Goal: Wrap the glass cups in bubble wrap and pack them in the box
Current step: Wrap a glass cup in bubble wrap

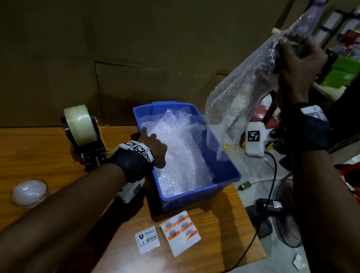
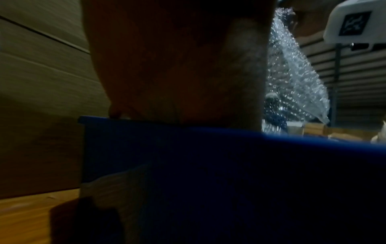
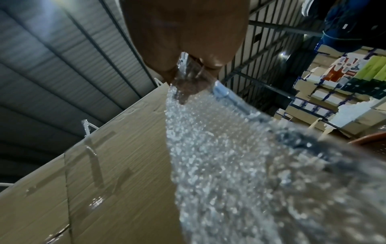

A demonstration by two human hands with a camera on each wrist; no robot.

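A blue plastic box (image 1: 189,201) stands on the wooden table (image 1: 26,159), lined with loose bubble wrap (image 1: 176,158). My left hand (image 1: 153,146) holds the box's left rim, thumb along the edge and fingers bent down inside; the left wrist view shows the palm (image 2: 177,66) over the blue wall (image 2: 208,165). My right hand (image 1: 295,57) is raised high at the right and grips the top of a bubble wrap sheet (image 1: 242,92), which hangs down to the box's far right corner. The sheet (image 3: 229,148) runs out of the fist (image 3: 188,79). A glass cup (image 1: 29,192) with something white in it stands at the table's left.
A tape dispenser (image 1: 81,127) stands just left of the box. A fragile label (image 1: 147,239) and a sticker stack (image 1: 180,231) lie in front of it. Cardboard walls rise behind. Right of the table's edge, the floor holds cables and a black device (image 1: 270,205).
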